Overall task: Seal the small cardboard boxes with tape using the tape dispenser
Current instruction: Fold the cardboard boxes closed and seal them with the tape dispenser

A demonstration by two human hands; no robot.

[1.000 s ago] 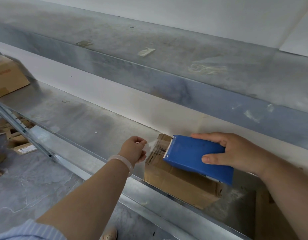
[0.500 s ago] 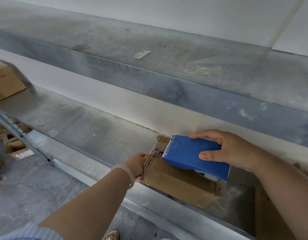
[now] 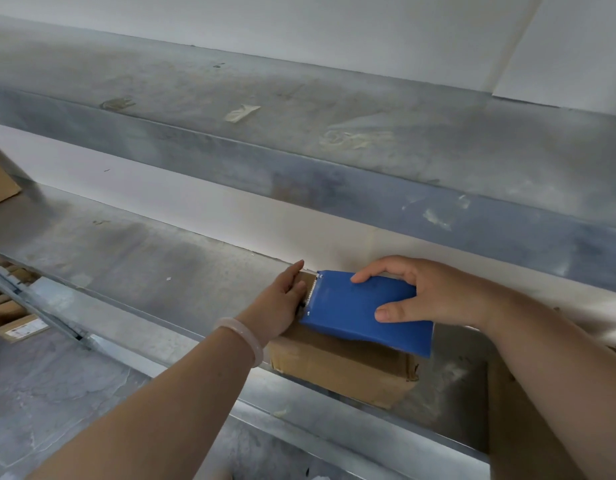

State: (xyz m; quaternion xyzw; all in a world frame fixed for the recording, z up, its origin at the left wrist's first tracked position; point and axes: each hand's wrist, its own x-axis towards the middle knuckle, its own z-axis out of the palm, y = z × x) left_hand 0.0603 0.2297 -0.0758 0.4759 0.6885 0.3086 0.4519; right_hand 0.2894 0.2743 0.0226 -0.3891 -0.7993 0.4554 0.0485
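A small brown cardboard box [image 3: 337,370] lies on the grey metal shelf [image 3: 133,261], close to its front rim. On top of the box rests a blue tape dispenser [image 3: 362,311], toothed edge pointing left. My right hand [image 3: 434,292] grips the dispenser from its right end, thumb on the near side, fingers over the far side. My left hand [image 3: 280,303], a pale bangle on its wrist, lies flat with fingers extended against the box's left end, just beside the dispenser's teeth. The box's top is mostly hidden by the dispenser.
An upper metal shelf [image 3: 299,140] with bits of old tape stuck on it runs above. Another cardboard box [image 3: 0,181] sits at the far left of the lower shelf. Several small boxes [image 3: 15,327] lie on the grey floor at lower left. A brown cardboard piece [image 3: 528,427] stands at the right.
My left hand went from pinching the tape end left of the box to lying flat on the box's left end. The dispenser stayed on the box top.
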